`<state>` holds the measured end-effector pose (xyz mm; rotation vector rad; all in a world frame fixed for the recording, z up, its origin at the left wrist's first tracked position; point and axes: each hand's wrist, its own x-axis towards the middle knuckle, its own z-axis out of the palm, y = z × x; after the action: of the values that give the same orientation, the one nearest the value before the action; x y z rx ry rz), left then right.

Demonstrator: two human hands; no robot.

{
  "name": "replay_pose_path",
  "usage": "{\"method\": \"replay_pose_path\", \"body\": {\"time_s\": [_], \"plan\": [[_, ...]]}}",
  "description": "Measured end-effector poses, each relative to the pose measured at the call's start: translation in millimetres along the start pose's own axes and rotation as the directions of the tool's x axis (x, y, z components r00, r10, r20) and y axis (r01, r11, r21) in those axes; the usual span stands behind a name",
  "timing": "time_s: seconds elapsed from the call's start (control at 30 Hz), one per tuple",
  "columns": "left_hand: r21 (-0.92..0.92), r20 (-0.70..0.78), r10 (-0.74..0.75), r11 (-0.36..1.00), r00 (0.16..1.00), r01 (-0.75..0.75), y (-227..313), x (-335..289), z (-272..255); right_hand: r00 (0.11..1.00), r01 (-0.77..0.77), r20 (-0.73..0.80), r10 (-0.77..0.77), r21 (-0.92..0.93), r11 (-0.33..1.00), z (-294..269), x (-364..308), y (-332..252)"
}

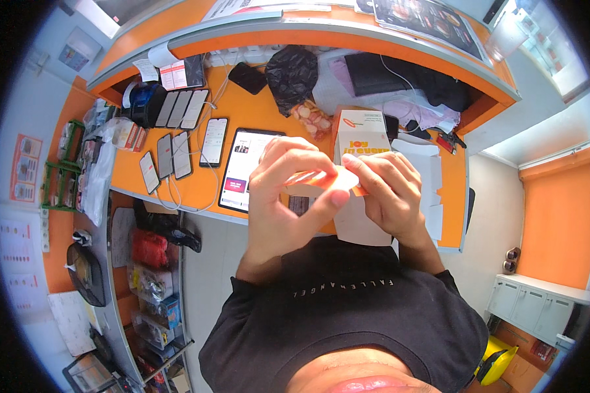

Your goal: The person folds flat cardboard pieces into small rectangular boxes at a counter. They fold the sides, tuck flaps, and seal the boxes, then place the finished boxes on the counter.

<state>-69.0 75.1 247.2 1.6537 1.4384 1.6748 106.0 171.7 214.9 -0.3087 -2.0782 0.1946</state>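
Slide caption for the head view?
Left hand and right hand hold an orange-and-white piece at a desk bearing phones.

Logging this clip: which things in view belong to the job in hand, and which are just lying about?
In use:
orange-and-white piece, between left hand and right hand
printed carton, probably

Lying about:
tablet
phones
black plastic bag

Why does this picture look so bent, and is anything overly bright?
In the head view, the wide lens bows the counter and slants the white lockers; the tablet glows mostly white; the left hand and right hand show no strong blur.
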Motion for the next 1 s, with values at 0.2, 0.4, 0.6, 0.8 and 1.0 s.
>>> {"method": "replay_pose_path", "body": {"time_s": [0.2,0.4,0.6,0.8,1.0], "plan": [[0.021,0.113,0.027,0.999,0.993,-0.029,-1,-5,-14,0.996,-0.041,-0.076,0.055,0.177,0.983,-3,1,-1],[0.059,0.098,0.153,0.985,0.983,-0.159,6,-7,-15,0.997,-0.048,-0.058,0.056,0.133,0.99,-5,3,-8],[0.111,0.147,0.171,0.976,0.974,-0.188,0,-5,-22,1.0,-0.003,-0.026,0.005,0.092,0.996,-3,4,-9],[-0.059,0.093,-0.083,0.994,0.992,0.089,11,-10,-12,1.0,0.011,-0.023,-0.008,0.14,0.99,-3,0,-7],[-0.059,0.271,-0.086,0.993,0.959,0.106,1,-4,-29,0.997,-0.031,0.073,0.006,0.352,0.936,-6,-2,-5]]}}
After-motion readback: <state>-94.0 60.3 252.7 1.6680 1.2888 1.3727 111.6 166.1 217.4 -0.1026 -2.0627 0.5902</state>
